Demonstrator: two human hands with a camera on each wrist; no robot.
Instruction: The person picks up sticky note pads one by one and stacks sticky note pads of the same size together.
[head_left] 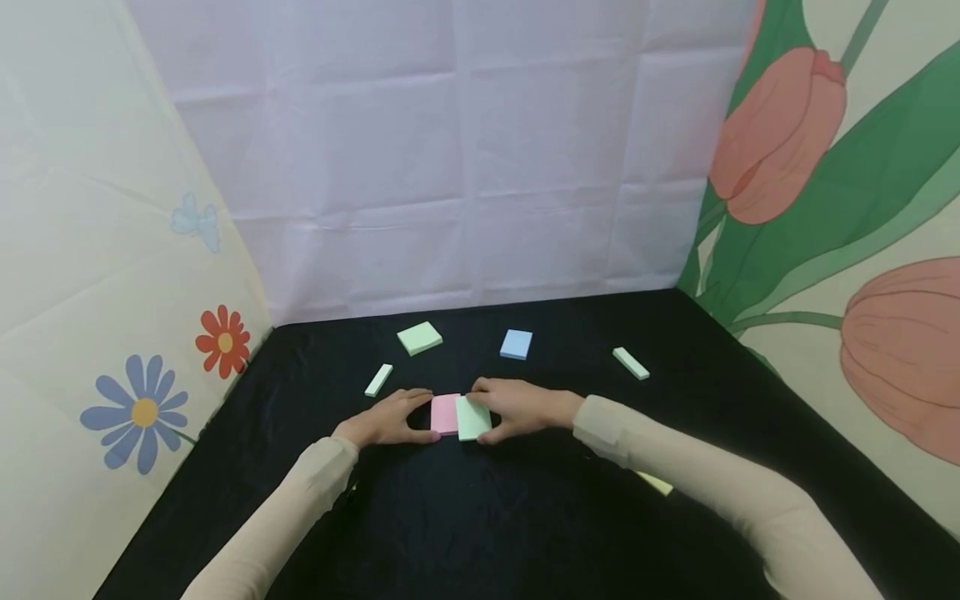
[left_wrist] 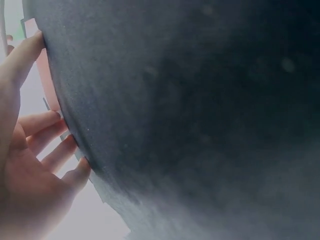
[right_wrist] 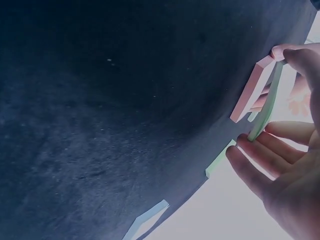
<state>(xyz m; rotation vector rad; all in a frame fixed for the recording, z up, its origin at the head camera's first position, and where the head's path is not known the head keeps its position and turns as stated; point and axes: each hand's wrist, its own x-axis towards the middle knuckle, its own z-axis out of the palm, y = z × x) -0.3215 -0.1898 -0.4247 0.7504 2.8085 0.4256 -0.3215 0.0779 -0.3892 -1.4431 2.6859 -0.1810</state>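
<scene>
On the black cloth, a pink sticky-note pad (head_left: pixel 443 415) lies between the thumb and fingers of my left hand (head_left: pixel 386 419), which grips its near and far edges. My right hand (head_left: pixel 521 407) pinches a pale green sticky-note pad (head_left: pixel 472 419) between thumb and fingertips. In the head view the green pad overlaps the pink pad's right side. The right wrist view has the green pad (right_wrist: pixel 267 105) tilted and slightly bowed, raised above the pink pad (right_wrist: pixel 245 92). Only the pink pad's side (left_wrist: pixel 47 80) shows by the thumb in the left wrist view.
Farther back lie another green pad (head_left: pixel 420 337) and a blue pad (head_left: pixel 516 343). Narrow pale strip pads lie at left (head_left: pixel 378 380) and right (head_left: pixel 631 363). A yellow pad (head_left: pixel 656 482) is partly hidden by the right sleeve. A white curtain (head_left: pixel 450 167) hangs behind the table.
</scene>
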